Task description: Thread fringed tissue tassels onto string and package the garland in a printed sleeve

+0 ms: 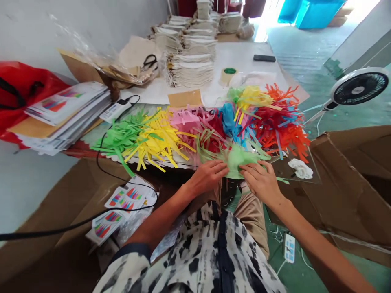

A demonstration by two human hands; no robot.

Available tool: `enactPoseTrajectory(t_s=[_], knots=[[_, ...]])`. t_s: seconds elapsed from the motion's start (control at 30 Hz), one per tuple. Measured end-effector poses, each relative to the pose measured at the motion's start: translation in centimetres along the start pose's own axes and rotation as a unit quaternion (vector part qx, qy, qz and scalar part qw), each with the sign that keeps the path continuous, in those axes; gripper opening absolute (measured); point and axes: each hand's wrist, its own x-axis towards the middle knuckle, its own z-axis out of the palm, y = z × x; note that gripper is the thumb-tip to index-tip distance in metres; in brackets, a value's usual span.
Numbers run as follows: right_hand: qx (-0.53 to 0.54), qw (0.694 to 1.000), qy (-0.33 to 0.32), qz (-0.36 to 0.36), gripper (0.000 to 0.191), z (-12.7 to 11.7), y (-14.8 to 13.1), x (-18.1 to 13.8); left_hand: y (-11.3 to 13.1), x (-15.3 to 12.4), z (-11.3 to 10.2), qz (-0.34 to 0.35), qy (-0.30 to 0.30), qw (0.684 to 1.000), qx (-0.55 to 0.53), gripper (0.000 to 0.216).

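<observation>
Light green fringed tissue paper (pixel 236 158) lies at the table's front edge, its cut strips spreading to the left and right. My left hand (pixel 209 175) holds its lower left edge with bent fingers, thumb hidden. On the other side, the fingers of my right hand (pixel 261 181) are closed on the same paper. Just beyond it are bunches of fringed tissue: green (pixel 122 134), yellow (pixel 157 140), pink (pixel 185 118), blue (pixel 232 122) and red-orange (pixel 284 134).
Stacks of white bundles (pixel 192 69) stand at the back, near a tape roll (pixel 228 75), black scissors (pixel 150 61) and a dark phone-like object (pixel 264 58). Printed sheets (pixel 67 118) are piled left. A fan (pixel 354 87) and cardboard box (pixel 345 179) stand right. A black cable (pixel 76 223) crosses the left side.
</observation>
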Motion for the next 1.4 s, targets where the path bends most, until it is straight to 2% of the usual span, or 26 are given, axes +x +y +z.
enactPoseTrajectory(t_s=[0.13,0.2,0.3,0.37,0.43,0.53,0.63,0.9,1.0,1.1,1.17,1.2,1.3,1.33,1.4], knots=[[0.074,0.995,-0.037,0.055,0.013,-0.2,0.9,-0.1,-0.3,0.7,-0.7,-0.037,-0.021,0.998,-0.037,0.025],[0.132,0.984,-0.049,0.114,0.017,-0.3,1.5,0.3,-0.3,1.5,-1.4,-0.089,-0.028,0.993,-0.078,0.021],[0.213,0.948,-0.069,0.228,0.026,-0.1,2.3,1.6,-0.3,3.2,-2.1,-0.199,-0.048,0.973,-0.107,0.019],[0.221,0.925,-0.092,0.295,0.028,0.2,2.5,2.6,-0.4,4.2,-2.2,-0.26,-0.072,0.959,-0.085,0.021],[0.175,0.917,-0.126,0.335,0.028,0.5,2.4,3.6,-0.5,5.1,-2.1,-0.3,-0.094,0.948,-0.051,0.025],[0.057,0.927,-0.157,0.337,0.029,0.7,1.7,4.7,-0.6,5.9,-1.8,-0.333,-0.122,0.935,-0.012,0.027],[-0.026,0.934,-0.154,0.322,0.027,0.7,1.0,5.0,-0.7,6.3,-1.7,-0.345,-0.153,0.926,0.023,0.024],[-0.048,0.909,-0.223,0.348,0.031,0.6,1.6,5.5,-0.8,6.4,-1.6,-0.347,-0.172,0.921,0.044,0.021],[-0.042,0.898,-0.253,0.358,0.033,0.2,2.0,6.1,-0.6,6.4,-1.4,-0.334,-0.165,0.927,0.044,0.019],[-0.044,0.892,-0.273,0.358,0.034,0.1,1.9,6.6,-0.6,6.2,-1.1,-0.298,-0.12,0.944,0.074,0.022],[-0.052,0.891,-0.279,0.355,0.035,0.2,1.6,6.7,-0.9,6.0,-0.8,-0.239,-0.072,0.964,0.096,0.029],[-0.057,0.892,-0.278,0.352,0.035,0.3,1.6,6.6,-1.1,5.9,-0.7,-0.188,-0.059,0.976,0.095,0.029],[-0.06,0.905,-0.255,0.336,0.031,0.3,2.2,6.1,-1.8,5.6,-0.5,-0.031,-0.089,0.994,0.055,0.023],[-0.057,0.911,-0.24,0.33,0.028,0.0,2.7,5.8,-2.0,5.5,-0.4,-0.006,-0.111,0.993,0.04,0.024],[-0.064,0.921,-0.202,0.327,0.023,-1.2,4.0,5.2,-2.3,5.5,-0.5,-0.001,-0.136,0.991,0.018,0.029]])
